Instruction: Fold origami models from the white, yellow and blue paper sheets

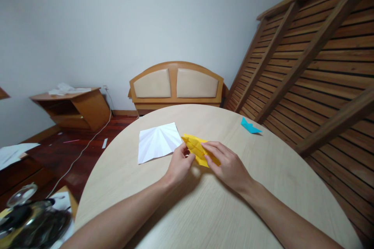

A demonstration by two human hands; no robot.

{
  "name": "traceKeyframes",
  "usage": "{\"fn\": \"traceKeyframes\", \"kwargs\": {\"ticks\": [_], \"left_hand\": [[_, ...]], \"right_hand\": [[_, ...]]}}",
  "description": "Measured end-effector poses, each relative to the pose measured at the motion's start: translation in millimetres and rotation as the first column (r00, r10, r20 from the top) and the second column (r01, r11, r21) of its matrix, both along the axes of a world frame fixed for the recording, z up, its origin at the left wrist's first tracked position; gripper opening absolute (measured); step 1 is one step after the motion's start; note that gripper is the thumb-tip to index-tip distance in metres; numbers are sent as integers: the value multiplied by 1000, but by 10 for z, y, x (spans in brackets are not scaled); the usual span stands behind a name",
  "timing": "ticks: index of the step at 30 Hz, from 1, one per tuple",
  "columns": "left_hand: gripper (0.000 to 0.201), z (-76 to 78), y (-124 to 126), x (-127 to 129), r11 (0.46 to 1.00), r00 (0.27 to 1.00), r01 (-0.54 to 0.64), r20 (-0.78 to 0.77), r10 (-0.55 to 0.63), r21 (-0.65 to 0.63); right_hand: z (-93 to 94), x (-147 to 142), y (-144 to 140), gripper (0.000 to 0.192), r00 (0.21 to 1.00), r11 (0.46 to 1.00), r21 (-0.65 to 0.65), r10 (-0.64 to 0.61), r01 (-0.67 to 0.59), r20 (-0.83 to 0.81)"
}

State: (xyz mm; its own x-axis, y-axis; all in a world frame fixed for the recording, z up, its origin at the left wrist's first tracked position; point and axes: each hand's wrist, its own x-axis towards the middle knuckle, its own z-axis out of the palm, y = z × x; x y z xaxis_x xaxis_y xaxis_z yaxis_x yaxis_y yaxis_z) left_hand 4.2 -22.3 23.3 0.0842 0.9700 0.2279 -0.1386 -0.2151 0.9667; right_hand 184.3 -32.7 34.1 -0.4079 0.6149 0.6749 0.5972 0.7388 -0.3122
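A sheet of yellow paper [196,148], creased and partly folded, is held just above the table between both hands. My left hand [180,161] pinches its left end with thumb and fingers. My right hand [226,163] grips the right part, fingers over the top and thumb on the near side, hiding some of that end. Beyond my left hand lies a white sheet [159,142] with fan-like creases spreading over it. A small blue folded paper boat [250,126] rests on the far right of the table.
The round pale wooden table [263,202] fills the foreground. A slatted wooden frame [321,66] leans close along its right side. Behind stands a padded headboard [177,81]. At left are a low cabinet [90,109], a white cable [84,149] and a cluttered side surface.
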Motion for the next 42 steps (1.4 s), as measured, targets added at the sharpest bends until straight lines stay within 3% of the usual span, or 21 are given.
{"fn": "traceKeyframes", "kwargs": {"ticks": [11, 17, 24, 32, 37, 42], "left_hand": [[34, -14, 15, 6, 996, 990, 80, 121, -75, -38], [21, 23, -4, -12, 998, 997, 65, 36, -66, 23], [14, 12, -54, -33, 983, 986, 144, -97, -133, 117], [36, -2, -36, -53, 991, 989, 134, -56, -135, -16], [43, 19, -22, -105, 995, 994, 87, -61, -91, -54], [58, 59, -162, -48, 985, 975, 172, -146, -169, 13]], "right_hand": [[14, 99, 67, 32, 983, 994, -101, 15, -34, -183], [55, 42, 45, 19, 981, 992, -126, -39, 16, -188], [49, 76, 53, 11, 981, 990, -113, -105, 87, -166], [-5, 73, 40, 15, 967, 978, -207, -52, -1, -250], [-25, 80, 40, 17, 945, 996, -81, -6, -22, -327], [-5, 127, 57, 18, 958, 991, 83, -82, 109, -276]]}}
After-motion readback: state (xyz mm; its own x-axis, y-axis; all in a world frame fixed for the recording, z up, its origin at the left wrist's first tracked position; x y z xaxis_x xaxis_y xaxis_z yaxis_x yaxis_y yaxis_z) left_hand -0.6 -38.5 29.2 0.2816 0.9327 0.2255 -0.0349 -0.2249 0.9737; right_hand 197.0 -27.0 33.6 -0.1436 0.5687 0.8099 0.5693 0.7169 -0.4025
